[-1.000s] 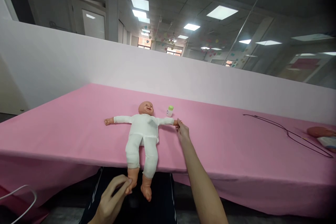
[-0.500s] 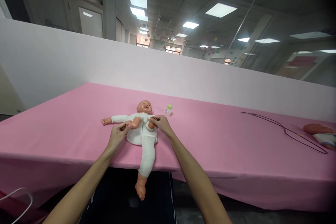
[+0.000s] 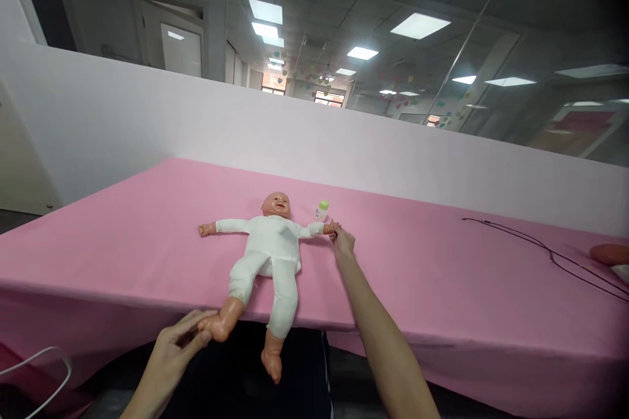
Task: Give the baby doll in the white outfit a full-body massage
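A baby doll (image 3: 268,249) in a white suit lies on its back on the pink-covered table (image 3: 122,242), with its arms spread and its bare feet over the near edge. My right hand (image 3: 343,241) pinches the doll's outstretched hand (image 3: 328,229) on the right side of the view. My left hand (image 3: 171,353) grips the doll's bare foot (image 3: 216,327) beyond the table edge, with that leg bent outward. A small bottle with a green cap (image 3: 322,211) stands just above the doll's right-side arm, close to my right hand.
A thin black wire (image 3: 550,252) lies on the cloth at the right, and a pinkish object (image 3: 609,254) sits at the right edge of the view. A white cable (image 3: 39,366) shows at the lower left. A pale wall (image 3: 246,131) runs behind the table.
Half a second ago my hands held the doll's limbs folded across its body. Now that arm is stretched out to the right, and the leg is pulled down and outward past the table edge.
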A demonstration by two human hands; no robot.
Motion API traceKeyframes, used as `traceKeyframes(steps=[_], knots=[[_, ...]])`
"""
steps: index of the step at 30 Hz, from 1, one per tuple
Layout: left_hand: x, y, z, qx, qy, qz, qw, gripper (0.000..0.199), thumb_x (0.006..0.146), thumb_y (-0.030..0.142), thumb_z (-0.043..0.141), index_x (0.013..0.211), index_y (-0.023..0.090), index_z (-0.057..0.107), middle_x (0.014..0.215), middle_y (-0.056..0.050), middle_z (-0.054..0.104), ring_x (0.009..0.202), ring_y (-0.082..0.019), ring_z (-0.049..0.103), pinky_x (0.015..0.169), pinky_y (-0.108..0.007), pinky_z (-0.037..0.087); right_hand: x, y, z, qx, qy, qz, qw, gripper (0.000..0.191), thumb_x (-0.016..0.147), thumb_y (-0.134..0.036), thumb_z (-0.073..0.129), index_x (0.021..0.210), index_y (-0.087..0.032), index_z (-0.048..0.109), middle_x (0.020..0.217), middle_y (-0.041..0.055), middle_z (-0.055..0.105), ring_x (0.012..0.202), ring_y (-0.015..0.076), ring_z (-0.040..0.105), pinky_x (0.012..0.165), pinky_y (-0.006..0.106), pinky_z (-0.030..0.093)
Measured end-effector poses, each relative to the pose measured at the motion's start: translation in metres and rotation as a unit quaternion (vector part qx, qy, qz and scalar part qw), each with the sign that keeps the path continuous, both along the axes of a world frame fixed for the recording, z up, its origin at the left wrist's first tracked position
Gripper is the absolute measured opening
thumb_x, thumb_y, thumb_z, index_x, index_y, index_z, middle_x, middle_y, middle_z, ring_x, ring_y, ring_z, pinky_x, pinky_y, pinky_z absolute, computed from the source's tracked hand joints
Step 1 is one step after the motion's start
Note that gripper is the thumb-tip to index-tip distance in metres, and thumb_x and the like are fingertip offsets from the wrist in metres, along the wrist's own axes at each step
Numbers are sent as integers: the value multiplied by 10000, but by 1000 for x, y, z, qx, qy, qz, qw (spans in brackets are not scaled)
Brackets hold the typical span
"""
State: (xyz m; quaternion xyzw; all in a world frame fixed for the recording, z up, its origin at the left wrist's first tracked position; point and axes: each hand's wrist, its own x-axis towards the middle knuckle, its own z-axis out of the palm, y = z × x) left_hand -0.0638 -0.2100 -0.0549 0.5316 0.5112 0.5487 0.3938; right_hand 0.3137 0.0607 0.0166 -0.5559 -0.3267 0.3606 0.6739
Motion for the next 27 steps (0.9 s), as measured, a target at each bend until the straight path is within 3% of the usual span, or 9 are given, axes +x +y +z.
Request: traceKeyframes(steps=[3, 7, 10, 12, 15, 18, 21, 24, 27], knots=[[7, 37, 28, 23, -38, 52, 998, 542, 775, 629, 824, 1066, 173, 850, 1083, -114, 815, 1087, -354, 737, 947, -402, 604, -19, -6, 23, 87, -6, 125, 988, 389, 634, -511, 894, 685, -192, 677, 605, -17, 587, 550, 121, 467, 543, 287, 430], [29, 103, 60, 48, -104, 51, 992, 614, 763, 637, 834, 1116, 135, 830, 1189, -145, 796, 1141, -368, 720, 931, -426, 613, -54, -27, 36, 78, -144, 291, 943, 406, 706, -544, 861, 685, -164, 719, 588, 0, 598, 543, 118, 474, 529, 269, 387], [47, 135, 66, 33, -148, 21, 988, 643, 767, 650, 825, 1102, 102, 828, 1232, -175, 779, 1183, -379, 705, 1007, -474, 577, -75, -39, 31, 60, -230, 347, 907, 416, 771, -545, 804, 635, -164, 704, 572, 6, 608, 544, 121, 487, 526, 260, 375], [52, 139, 64, 27, -154, 18, 988, 660, 758, 652, 832, 1105, 90, 826, 1229, -183, 779, 1189, -381, 701, 1022, -479, 566, -79, -39, 30, 64, -251, 345, 902, 421, 787, -544, 782, 617, -171, 688, 548, -3, 592, 530, 119, 478, 518, 258, 368], [45, 119, 55, 30, -133, 52, 989, 674, 735, 656, 845, 1126, 107, 826, 1194, -166, 793, 1144, -372, 714, 965, -452, 592, -68, -27, 31, 78, -221, 292, 927, 417, 751, -565, 802, 644, -178, 692, 540, -9, 584, 503, 122, 476, 503, 266, 380], [25, 77, 35, 29, -92, 76, 992, 614, 755, 644, 831, 1120, 150, 837, 1146, -129, 808, 1100, -357, 727, 917, -415, 605, -46, -10, 27, 82, -146, 185, 968, 414, 730, -566, 815, 635, -190, 669, 540, -8, 576, 507, 127, 483, 506, 272, 406], [4, 34, 6, 27, -9, 31, 999, 485, 779, 598, 828, 1031, 186, 865, 1011, -103, 818, 912, -303, 749, 814, -356, 611, -25, -1, 12, -1, -94, 67, 993, 373, 726, -478, 823, 572, -205, 621, 522, 0, 585, 517, 143, 515, 509, 274, 421], [-6, 4, -20, 30, 41, -27, 998, 448, 812, 600, 790, 990, 199, 881, 866, -96, 788, 708, -233, 696, 667, -310, 588, -10, -1, -3, -69, -73, -1, 995, 335, 717, -397, 816, 540, -217, 595, 476, -7, 563, 483, 149, 486, 464, 276, 370], [-2, -3, -22, 28, 45, -46, 998, 454, 835, 607, 762, 992, 199, 882, 859, -103, 780, 708, -229, 692, 639, -297, 578, -5, -3, -2, -63, -64, -2, 996, 297, 719, -361, 806, 553, -215, 607, 497, -9, 572, 490, 143, 476, 469, 278, 374]])
